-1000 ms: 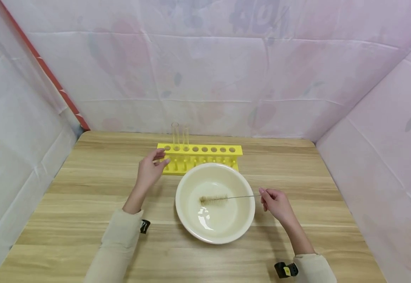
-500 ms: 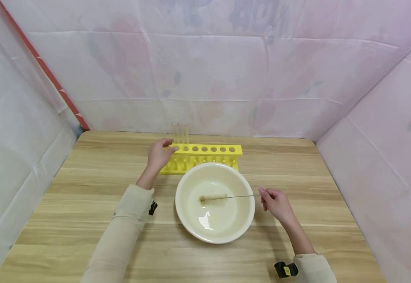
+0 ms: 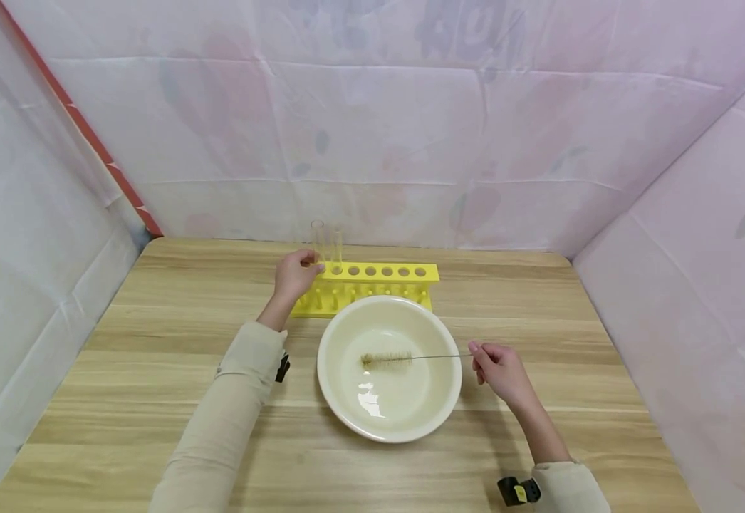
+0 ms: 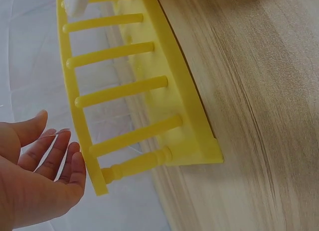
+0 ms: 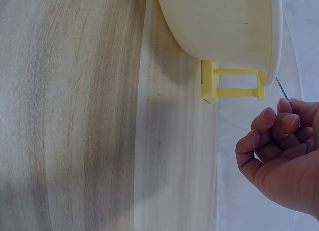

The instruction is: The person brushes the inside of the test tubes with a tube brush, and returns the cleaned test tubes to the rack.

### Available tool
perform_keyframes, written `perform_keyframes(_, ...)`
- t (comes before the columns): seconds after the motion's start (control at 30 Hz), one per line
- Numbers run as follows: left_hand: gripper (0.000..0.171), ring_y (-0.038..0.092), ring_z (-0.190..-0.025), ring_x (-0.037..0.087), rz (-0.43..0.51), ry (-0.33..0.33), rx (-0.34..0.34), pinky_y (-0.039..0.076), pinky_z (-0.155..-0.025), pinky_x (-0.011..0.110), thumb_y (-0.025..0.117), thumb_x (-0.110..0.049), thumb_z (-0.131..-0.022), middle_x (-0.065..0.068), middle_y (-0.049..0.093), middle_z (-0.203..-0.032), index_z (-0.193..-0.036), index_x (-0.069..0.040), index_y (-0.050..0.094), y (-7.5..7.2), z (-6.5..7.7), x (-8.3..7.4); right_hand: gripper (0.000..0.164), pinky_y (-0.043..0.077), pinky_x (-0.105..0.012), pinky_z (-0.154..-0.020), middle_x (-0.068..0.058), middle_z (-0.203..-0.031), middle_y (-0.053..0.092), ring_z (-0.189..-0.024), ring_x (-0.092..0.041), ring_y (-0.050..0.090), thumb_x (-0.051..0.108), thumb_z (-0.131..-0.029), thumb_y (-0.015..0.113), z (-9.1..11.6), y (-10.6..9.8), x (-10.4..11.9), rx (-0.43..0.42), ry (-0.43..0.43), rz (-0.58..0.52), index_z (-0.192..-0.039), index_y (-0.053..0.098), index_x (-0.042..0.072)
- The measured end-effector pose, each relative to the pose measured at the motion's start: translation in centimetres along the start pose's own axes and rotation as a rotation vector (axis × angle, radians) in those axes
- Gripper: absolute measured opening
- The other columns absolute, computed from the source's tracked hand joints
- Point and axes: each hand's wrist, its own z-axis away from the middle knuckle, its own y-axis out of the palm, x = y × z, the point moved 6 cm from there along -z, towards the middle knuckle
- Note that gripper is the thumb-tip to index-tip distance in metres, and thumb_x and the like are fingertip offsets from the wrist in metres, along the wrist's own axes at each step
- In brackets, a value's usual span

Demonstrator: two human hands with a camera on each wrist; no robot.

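Observation:
In the head view my left hand (image 3: 295, 273) curls thumb and fingers round the lower part of the left clear test tube (image 3: 318, 231), just above the yellow test tube rack (image 3: 398, 273). In the left wrist view my curved fingers (image 4: 56, 150) lie beside the rack's top bar, and the glass hardly shows. A second test tube (image 3: 337, 246) stands in the neighbouring hole. My right hand (image 3: 503, 370) pinches the wire handle of a test tube brush (image 3: 385, 360), whose tan bristles are over the inside of a cream basin (image 3: 390, 426). Only a short piece of twisted wire (image 5: 282, 88) shows in the right wrist view.
The wooden table (image 3: 122, 406) carries the rack at the back and the basin in front of it, overlapping the rack's base in the head view. Printed cloth walls (image 3: 372, 135) enclose the back and both sides. A shiny reflection lies inside the basin.
My left hand has moved up and right from the rack's left end to the left test tube. The right hand, brush and basin have stayed in place.

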Motion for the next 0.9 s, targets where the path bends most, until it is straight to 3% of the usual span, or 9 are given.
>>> perform_keyframes(0.6,0.024,0.053,-0.101,0.029,-0.021,0.013,-0.020,0.043,-0.088,0.041,0.063,-0.011,-0.087,0.015,0.060,-0.107,-0.107,0.001,0.062,-0.02,-0.25,-0.14,0.045,0.036,-0.025,-0.045,-0.008,-0.050,0.048,-0.050,-0.028,0.051,0.027,-0.094,0.051,-0.04,0.07,-0.08,0.003,0.001,0.005,-0.064,0.052,-0.006)
perform_keyframes(0.8,0.021,0.053,-0.105,0.030,0.015,0.000,-0.022,0.045,-0.087,0.039,0.063,-0.009,-0.086,0.016,0.060,-0.110,-0.103,0.002,0.062,-0.36,-0.11,-0.33,0.046,0.037,-0.026,-0.045,-0.008,-0.050,0.048,-0.050,-0.027,0.051,0.026,-0.095,0.051,-0.14,0.10,0.02,0.009,-0.005,0.008,-0.065,0.052,-0.009)
perform_keyframes(0.9,0.019,0.053,-0.108,0.031,0.036,0.026,-0.025,0.046,-0.087,0.040,0.063,-0.008,-0.086,0.017,0.060,-0.111,-0.101,0.003,0.061,-0.77,0.06,-0.86,0.045,0.037,-0.026,-0.045,-0.008,-0.050,0.048,-0.050,-0.027,0.051,0.026,-0.095,0.051,-0.17,0.04,0.06,0.009,-0.004,0.009,-0.065,0.052,-0.009)
